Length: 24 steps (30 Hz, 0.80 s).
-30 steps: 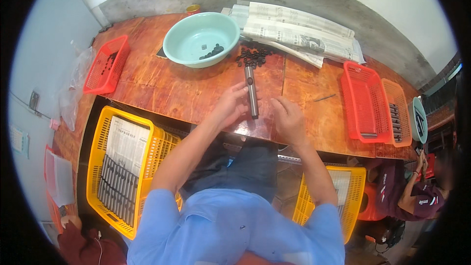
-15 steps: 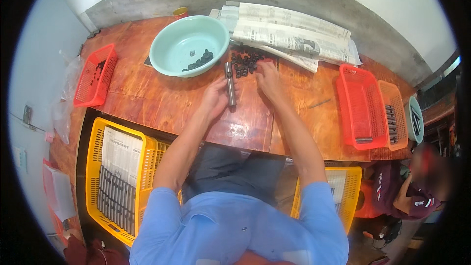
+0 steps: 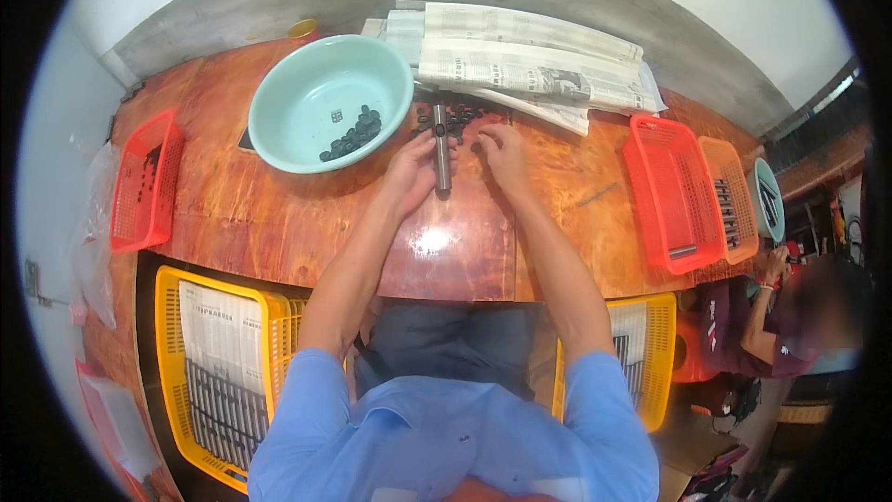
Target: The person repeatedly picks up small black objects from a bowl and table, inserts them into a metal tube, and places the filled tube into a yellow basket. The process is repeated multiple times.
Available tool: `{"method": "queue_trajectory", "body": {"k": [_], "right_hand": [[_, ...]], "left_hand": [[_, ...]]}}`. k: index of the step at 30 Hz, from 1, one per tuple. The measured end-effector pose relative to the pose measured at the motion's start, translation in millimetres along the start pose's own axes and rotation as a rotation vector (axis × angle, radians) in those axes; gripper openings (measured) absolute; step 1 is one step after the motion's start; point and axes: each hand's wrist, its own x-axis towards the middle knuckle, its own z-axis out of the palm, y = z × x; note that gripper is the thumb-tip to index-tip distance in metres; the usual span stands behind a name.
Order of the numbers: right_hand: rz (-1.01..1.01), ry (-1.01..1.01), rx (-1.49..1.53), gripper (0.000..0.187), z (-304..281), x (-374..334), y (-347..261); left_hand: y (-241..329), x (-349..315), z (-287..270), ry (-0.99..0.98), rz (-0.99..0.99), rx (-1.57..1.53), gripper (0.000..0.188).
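Note:
My left hand (image 3: 413, 172) is closed around a grey metal tube (image 3: 443, 167), which stands nearly lengthwise to me with a dark round hole or fitting near its far end. To the right of it, my right hand (image 3: 504, 156) has thumb and fingers drawn together in a pinch; whatever is in them is too small to make out. A pile of small black rings (image 3: 462, 118) lies on the table just beyond both hands, partly hidden by the tube. At the left of the pile stands a pale green basin (image 3: 307, 93) holding more black rings (image 3: 351, 137).
Newspapers (image 3: 530, 56) cover the back of the wooden table (image 3: 307, 223). A red basket (image 3: 146, 181) stands at left; another red basket (image 3: 671, 191) and an orange one (image 3: 728, 195) with metal tubes stand at right. Yellow crates (image 3: 167, 363) sit below. A co-worker (image 3: 757, 325) is at right.
My right hand has drawn back from the ring pile toward the tube. My left hand still holds the tube, now more upright in the picture. The whole view has shifted slightly.

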Motion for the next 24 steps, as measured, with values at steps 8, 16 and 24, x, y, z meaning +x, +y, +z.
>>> {"method": "queue_trajectory", "body": {"k": [8,16,24], "right_hand": [[0.135,-0.166,-0.155,0.017,-30,-9,0],[0.091,-0.153,-0.203,0.023,-29,-21,-8],[0.015,-0.171,-0.252,0.023,-33,-22,-13]], "left_hand": [[-5,6,-2,-0.113,-0.102,-0.013,0.033],[-1,6,-1,-0.114,-0.11,0.009,0.034],[2,1,10,-0.028,-0.199,0.103,0.035]]}}
